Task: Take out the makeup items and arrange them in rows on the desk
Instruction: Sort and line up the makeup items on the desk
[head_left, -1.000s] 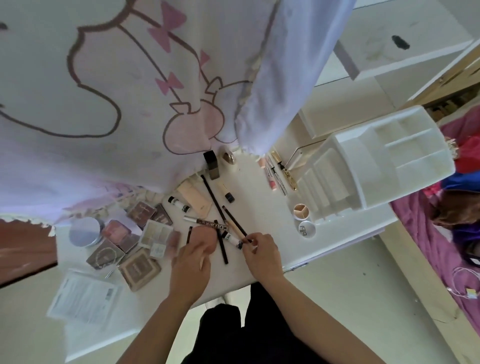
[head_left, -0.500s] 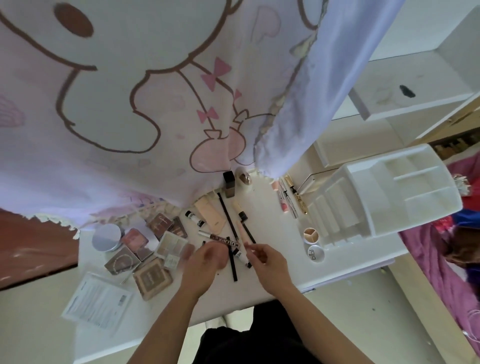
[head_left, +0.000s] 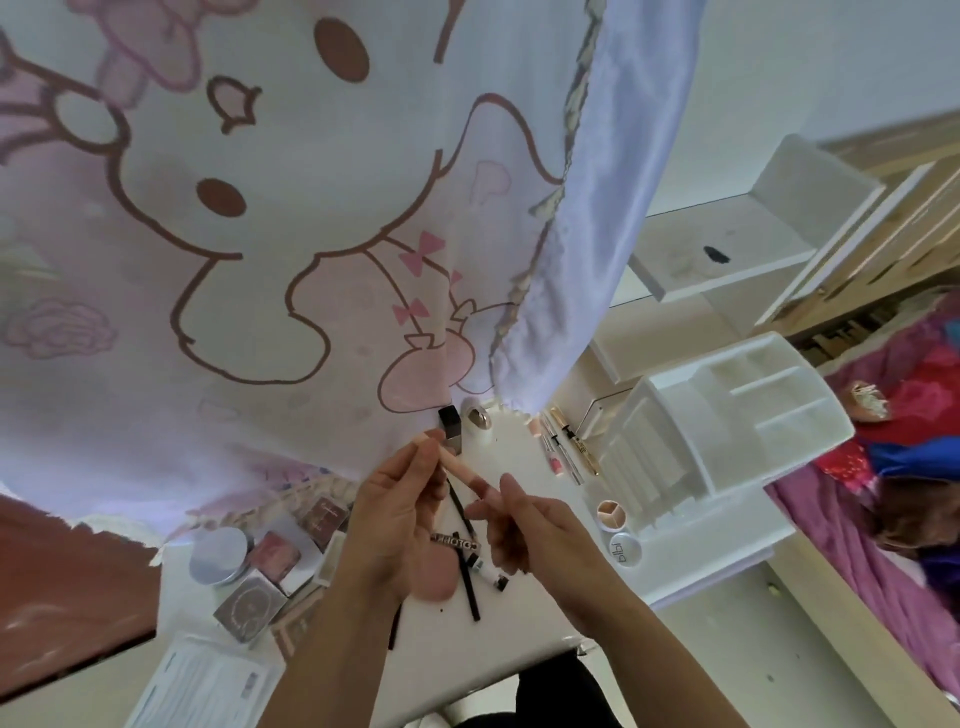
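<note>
While left hand (head_left: 402, 512) grips pink tube (head_left: 460, 465) above desk (head_left: 514, 452), right hand (head_left: 532, 532) pinches its tip.

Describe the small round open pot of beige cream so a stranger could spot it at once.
Start at the big white plastic compartment organiser on the white desk's right side. By its near left corner lie two small round things. The round open pot is the farther one, showing beige cream split into sections, unlike the flat white lettered lid beside it.
</note>
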